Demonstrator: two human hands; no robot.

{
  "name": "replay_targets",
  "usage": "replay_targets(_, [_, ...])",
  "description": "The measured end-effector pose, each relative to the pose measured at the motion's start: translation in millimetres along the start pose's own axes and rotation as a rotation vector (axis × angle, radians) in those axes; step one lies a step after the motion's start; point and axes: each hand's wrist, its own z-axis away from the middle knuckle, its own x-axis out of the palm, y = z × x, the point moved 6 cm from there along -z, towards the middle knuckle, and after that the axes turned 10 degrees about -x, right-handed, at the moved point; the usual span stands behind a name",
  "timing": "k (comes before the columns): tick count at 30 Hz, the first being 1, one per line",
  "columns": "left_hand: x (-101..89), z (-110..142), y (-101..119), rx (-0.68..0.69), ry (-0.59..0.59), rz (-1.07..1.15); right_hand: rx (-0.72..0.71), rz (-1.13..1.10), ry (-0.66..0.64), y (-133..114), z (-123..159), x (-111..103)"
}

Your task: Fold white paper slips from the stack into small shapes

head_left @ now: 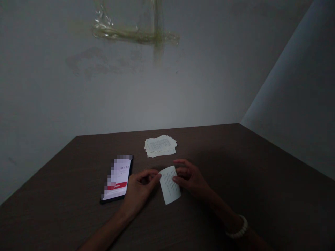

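Between my two hands is a small white slip of paper with lines of printed text, slightly curved and tilted. My left hand pinches its upper left edge between thumb and fingertips. On the opposite side, my right hand grips the right edge, thumb on the printed face and fingers behind. Beyond the hands, a loose pile of similar printed paper slips lies on the table, its edges fanned unevenly. A phone with a lit screen lies just left of my left hand.
The brown wooden table meets a grey wall at its back edge. A slanted pale surface borders the right side. Yellowed tape sticks to the wall above. A beaded bracelet circles my right wrist.
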Motion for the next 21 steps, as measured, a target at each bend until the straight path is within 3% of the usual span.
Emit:
replay_targets(8, [2.2, 0.7, 2.0, -0.034, -0.034, 0.033, -0.015, 0.019, 0.046, -6.3, -0.3, 2.5])
replay_targets(14, [3.2, 0.0, -0.3, 0.018, -0.055, -0.002, -0.043, 0.051, 0.117, -1.2, -0.9, -2.6])
replay_targets(21, [1.7, -3.5, -10.3, 0.0, -0.021, 0.051, -0.03, 0.016, 0.117, -3.5, -1.5, -1.2])
